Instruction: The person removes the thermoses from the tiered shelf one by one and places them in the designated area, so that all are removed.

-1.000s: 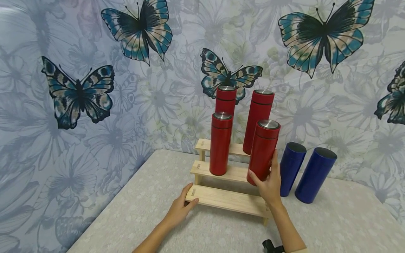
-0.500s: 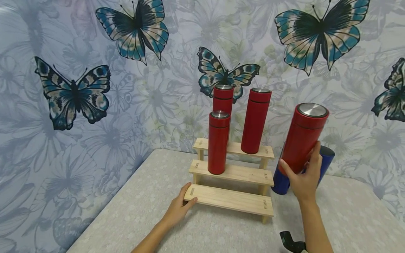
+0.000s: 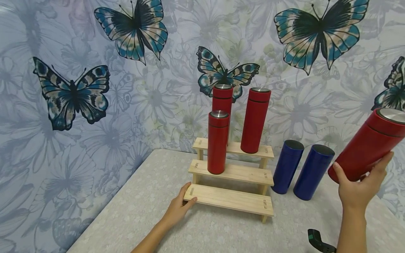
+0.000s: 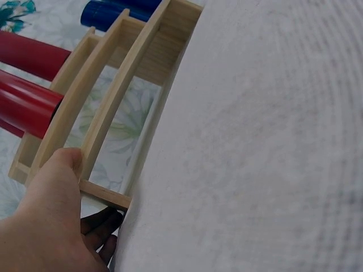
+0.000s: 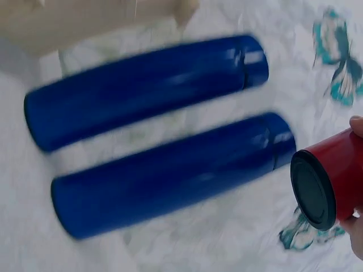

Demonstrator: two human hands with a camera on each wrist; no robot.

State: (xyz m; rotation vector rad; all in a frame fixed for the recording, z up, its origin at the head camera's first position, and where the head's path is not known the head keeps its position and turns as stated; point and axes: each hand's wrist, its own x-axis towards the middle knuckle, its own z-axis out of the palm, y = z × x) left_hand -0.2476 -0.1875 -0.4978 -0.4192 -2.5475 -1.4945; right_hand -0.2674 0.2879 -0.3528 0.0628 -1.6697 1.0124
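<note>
My right hand (image 3: 362, 186) grips a red thermos bottle (image 3: 368, 146) low on its body, tilted to the right and held up in the air at the far right. Its silver lid runs to the frame's edge, and its dark base (image 5: 312, 190) shows in the right wrist view. With thumb on top and fingers at the left end, my left hand (image 3: 178, 207) holds the lowest step of a three-tier wooden rack (image 3: 227, 200). One red thermos (image 3: 218, 144) stands on the middle step. Two more, a left one (image 3: 222, 96) and a right one (image 3: 255, 121), stand on the top step.
Two blue thermos bottles, a nearer one (image 3: 313, 172) and one beside the rack (image 3: 287, 167), stand upright on the cloth-covered table (image 3: 142, 196). Behind is a wall covering (image 3: 177, 88) with flowers and butterflies. A black strap piece (image 3: 316, 239) sits by my right wrist.
My right hand has lifted the red thermos off the right of the middle step and carried it far right, past the blue bottles, tilting it. My left hand stays on the rack.
</note>
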